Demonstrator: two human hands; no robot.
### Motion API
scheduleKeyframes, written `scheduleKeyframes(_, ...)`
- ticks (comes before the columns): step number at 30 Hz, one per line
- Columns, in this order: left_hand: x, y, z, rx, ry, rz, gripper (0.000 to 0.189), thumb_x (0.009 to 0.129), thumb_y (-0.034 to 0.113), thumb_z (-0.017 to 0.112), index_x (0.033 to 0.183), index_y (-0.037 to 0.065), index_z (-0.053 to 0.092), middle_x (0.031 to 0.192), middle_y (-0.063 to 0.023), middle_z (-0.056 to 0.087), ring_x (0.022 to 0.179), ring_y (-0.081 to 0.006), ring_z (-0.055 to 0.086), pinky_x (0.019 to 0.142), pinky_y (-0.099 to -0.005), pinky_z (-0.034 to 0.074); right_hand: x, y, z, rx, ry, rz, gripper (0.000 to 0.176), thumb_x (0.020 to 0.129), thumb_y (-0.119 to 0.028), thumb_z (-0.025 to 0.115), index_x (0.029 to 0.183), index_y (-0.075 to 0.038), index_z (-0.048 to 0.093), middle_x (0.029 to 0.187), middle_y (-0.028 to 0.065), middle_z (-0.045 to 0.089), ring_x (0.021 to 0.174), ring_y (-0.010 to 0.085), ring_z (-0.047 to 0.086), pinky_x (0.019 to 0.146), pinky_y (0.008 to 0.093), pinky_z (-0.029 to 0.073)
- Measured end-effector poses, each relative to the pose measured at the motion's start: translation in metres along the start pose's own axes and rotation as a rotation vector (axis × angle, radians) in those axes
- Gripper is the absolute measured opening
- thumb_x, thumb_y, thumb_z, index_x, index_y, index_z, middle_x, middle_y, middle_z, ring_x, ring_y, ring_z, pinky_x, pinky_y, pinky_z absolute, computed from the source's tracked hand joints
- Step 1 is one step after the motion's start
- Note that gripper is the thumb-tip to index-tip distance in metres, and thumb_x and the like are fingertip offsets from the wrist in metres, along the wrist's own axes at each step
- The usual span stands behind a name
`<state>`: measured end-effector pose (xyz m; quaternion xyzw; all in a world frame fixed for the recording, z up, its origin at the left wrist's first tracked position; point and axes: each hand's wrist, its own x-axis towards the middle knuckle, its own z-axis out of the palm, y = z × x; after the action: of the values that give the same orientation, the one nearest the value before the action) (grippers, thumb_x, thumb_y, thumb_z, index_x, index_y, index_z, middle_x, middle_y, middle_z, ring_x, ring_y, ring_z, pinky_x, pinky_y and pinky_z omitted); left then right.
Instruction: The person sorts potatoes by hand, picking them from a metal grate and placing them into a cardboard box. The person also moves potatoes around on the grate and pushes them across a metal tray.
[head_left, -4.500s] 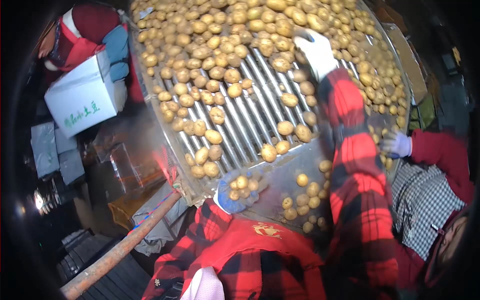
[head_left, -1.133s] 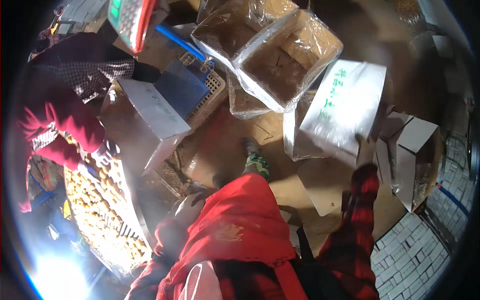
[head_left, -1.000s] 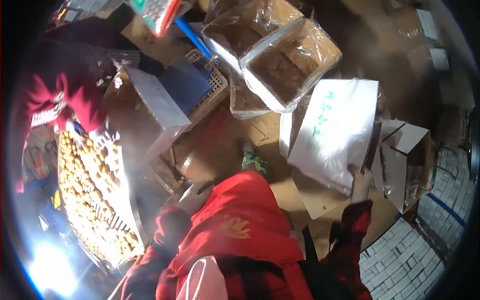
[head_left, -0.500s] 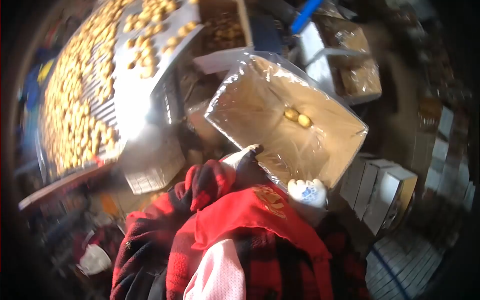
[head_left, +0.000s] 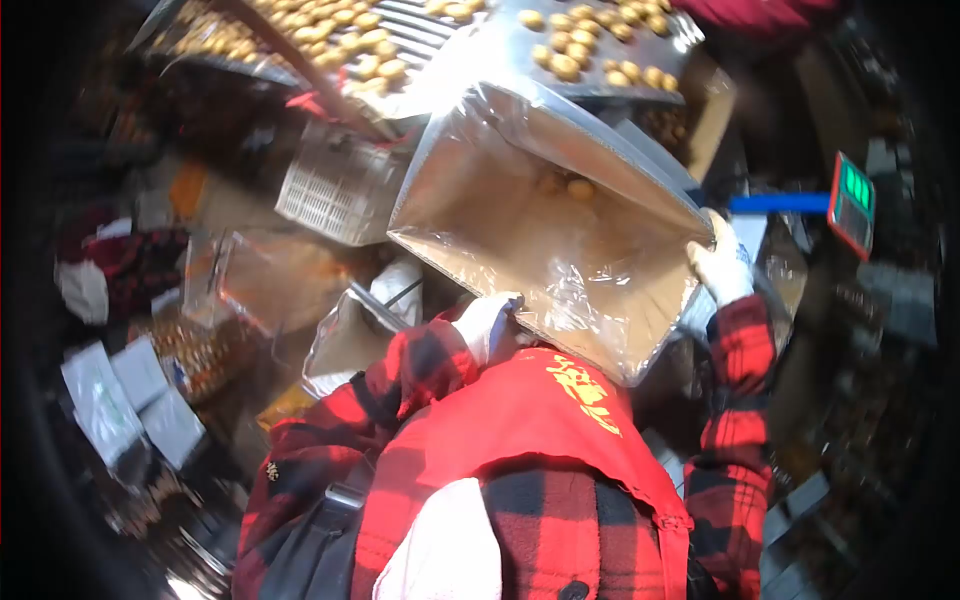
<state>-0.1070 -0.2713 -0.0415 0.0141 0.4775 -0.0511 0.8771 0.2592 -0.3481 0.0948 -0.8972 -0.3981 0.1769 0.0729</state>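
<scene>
A cardboard box [head_left: 530,240] lined with clear plastic is held in front of my body, its open top facing me. Two round yellowish items [head_left: 580,189] lie inside near its far wall, one of them dim behind the plastic. My left hand [head_left: 487,322], in a white glove, is closed on the near edge of the box. My right hand [head_left: 722,262], also gloved, grips the right edge near the far right corner.
Beyond the box, a metal sorting table [head_left: 610,88] holds many round yellow items. A white plastic crate [head_left: 335,185] stands to the left. A scale display [head_left: 853,207] on a blue arm is at right. A co-worker's dark red sleeve [head_left: 765,14] shows at the top.
The view has swung round, with the sorting table now ahead. My right hand has moved from the near edge to the right edge of the box. The box is tilted differently.
</scene>
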Motion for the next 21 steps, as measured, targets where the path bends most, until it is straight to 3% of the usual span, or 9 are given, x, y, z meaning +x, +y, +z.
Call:
scheduleKeyframes(1, 0.008, -0.008, -0.018, -0.045, 0.004, 0.034, 0.020, 0.100, 0.022, 0.056, 0.101, 0.004, 0.063, 0.092, -0.0118, 0.065, 0.086, -0.0270, 0.063, 0.078, -0.0377, 0.052, 0.022, -0.013, -0.006, 0.246, -0.152, 0.033, 0.044, 0.081, -0.021, 0.064, 0.122, -0.008, 0.068, 0.103, 0.0154, 0.073, 0.090, 0.0305, 0.068, 0.082, 0.0389, 0.053)
scheduleKeyframes(3, 0.025, -0.030, -0.049, 1.218, 0.068, 0.993, 0.023, 0.100, 0.026, 0.058, 0.107, 0.004, 0.058, 0.095, -0.0169, 0.065, 0.083, -0.0294, 0.067, 0.071, -0.0433, 0.060, 0.066, -0.022, 0.000, 0.001, -0.332, -0.061, 0.034, 0.077, -0.019, 0.061, 0.108, -0.011, 0.074, 0.090, 0.0142, 0.073, 0.082, 0.0276, 0.069, 0.078, 0.0373, 0.054)
scheduleKeyframes(4, 0.039, -0.043, -0.057, 0.698, 0.098, 0.778, 0.020, 0.100, 0.026, 0.058, 0.104, 0.006, 0.059, 0.097, -0.0182, 0.070, 0.080, -0.0279, 0.070, 0.055, -0.0366, 0.057, 0.075, -0.038, 0.005, -0.027, -0.294, -0.189, 0.035, 0.078, -0.018, 0.060, 0.110, -0.012, 0.074, 0.091, 0.0137, 0.073, 0.085, 0.0274, 0.070, 0.080, 0.0366, 0.054)
scheduleKeyframes(5, 0.015, -0.041, -0.048, 0.658, 0.143, 0.809, 0.020, 0.100, 0.026, 0.058, 0.104, 0.006, 0.059, 0.097, -0.0182, 0.070, 0.080, -0.0279, 0.070, 0.055, -0.0366, 0.057, 0.079, -0.051, 0.009, -0.047, -0.253, -0.316, 0.036, 0.078, -0.018, 0.059, 0.111, -0.013, 0.074, 0.093, 0.0133, 0.074, 0.089, 0.0272, 0.071, 0.081, 0.0359, 0.054)
scheduleKeyframes(8, -0.071, -0.018, -0.009, -0.169, 0.354, 0.291, 0.019, 0.101, 0.027, 0.058, 0.103, 0.009, 0.061, 0.075, -0.0096, 0.071, 0.049, -0.0195, 0.063, 0.032, -0.0272, 0.035, 0.098, -0.112, 0.020, 0.036, -0.281, -0.531, 0.039, 0.079, -0.015, 0.057, 0.114, -0.013, 0.074, 0.097, 0.0122, 0.075, 0.095, 0.0270, 0.072, 0.085, 0.0360, 0.054)
scheduleKeyframes(11, -0.124, -0.003, -0.022, 0.002, 0.498, 0.496, 0.019, 0.101, 0.024, 0.058, 0.107, 0.007, 0.062, 0.083, -0.0110, 0.072, 0.060, -0.0208, 0.068, 0.041, -0.0323, 0.048, 0.109, -0.167, 0.040, 0.203, -0.344, -0.692, 0.040, 0.079, -0.012, 0.055, 0.115, -0.012, 0.073, 0.096, 0.0102, 0.076, 0.093, 0.0262, 0.072, 0.084, 0.0347, 0.054)
scheduleKeyframes(13, -0.130, 0.006, -0.044, -0.412, 0.432, 0.754, 0.020, 0.100, 0.020, 0.058, 0.112, 0.005, 0.063, 0.095, -0.0115, 0.071, 0.081, -0.0218, 0.070, 0.063, -0.0376, 0.058, 0.109, -0.207, 0.061, 0.303, -0.341, -0.776, 0.039, 0.079, -0.012, 0.055, 0.114, -0.011, 0.073, 0.094, 0.0106, 0.075, 0.091, 0.0256, 0.072, 0.084, 0.0341, 0.054)
scheduleKeyframes(15, -0.162, 0.022, -0.073, -0.305, 0.562, 0.912, 0.023, 0.099, 0.019, 0.058, 0.115, 0.003, 0.064, 0.105, -0.0111, 0.069, 0.096, -0.0223, 0.068, 0.080, -0.0396, 0.058, 0.099, -0.252, 0.074, 0.300, -0.342, -0.795, 0.038, 0.080, -0.013, 0.056, 0.114, -0.011, 0.073, 0.094, 0.0110, 0.075, 0.090, 0.0248, 0.072, 0.083, 0.0331, 0.053)
scheduleKeyframes(21, -0.221, 0.100, -0.162, -0.020, 0.814, 1.203, 0.026, 0.098, 0.015, 0.061, 0.118, 0.000, 0.065, 0.100, -0.0036, 0.067, 0.090, -0.0132, 0.061, 0.080, -0.0284, 0.050, 0.093, -0.358, 0.149, 0.378, -0.298, -1.013, 0.038, 0.082, -0.016, 0.060, 0.117, -0.008, 0.071, 0.101, 0.0183, 0.072, 0.093, 0.0322, 0.068, 0.086, 0.0389, 0.052)
